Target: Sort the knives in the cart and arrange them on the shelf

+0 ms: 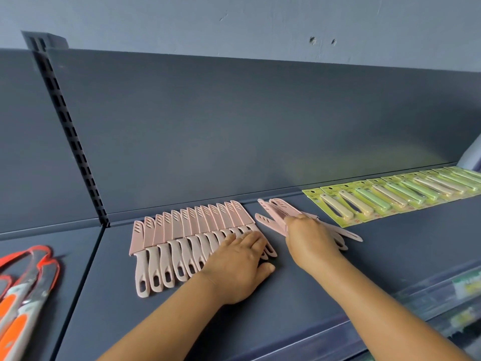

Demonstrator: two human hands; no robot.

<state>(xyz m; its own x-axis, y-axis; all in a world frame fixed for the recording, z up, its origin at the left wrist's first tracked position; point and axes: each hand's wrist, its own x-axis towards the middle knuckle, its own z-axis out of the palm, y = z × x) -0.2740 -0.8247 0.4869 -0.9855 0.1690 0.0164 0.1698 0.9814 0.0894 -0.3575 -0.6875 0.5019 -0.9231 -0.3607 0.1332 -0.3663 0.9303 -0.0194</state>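
Shelf point(299, 295): dark blue-grey metal, flat, with an upright back panel point(234, 126) behind and a slotted post point(67, 126) at the left joint.

Row of pink knives point(182, 238): sheathed, lying flat on the shelf left of centre, overlapping side by side, blades toward the back panel, looped handles toward the front edge. The row runs from the left end up to the left hand.

Left hand point(239, 264): palm down on the right end of the row, fingers straight and together, resting on the handles of the last knives; grip spread flat, holding nothing.

Bundle of pink knives point(281, 212): several sheathed pieces fanned out loosely, just right of the row, tips pointing toward the back panel and some ends trailing to the right on the shelf.

Right hand point(309, 235): on top of the bundle, fingers curled round it; grip closed on the bundle.

Carded knives point(390, 196): a long overlapping row on yellow-green backing cards, handles cream and pale green, along the back of the shelf from right of the bundle to the right edge of view.

Orange-handled knives point(26, 290): packaged, lying on the neighbouring shelf section at far left, well apart from the pink row.
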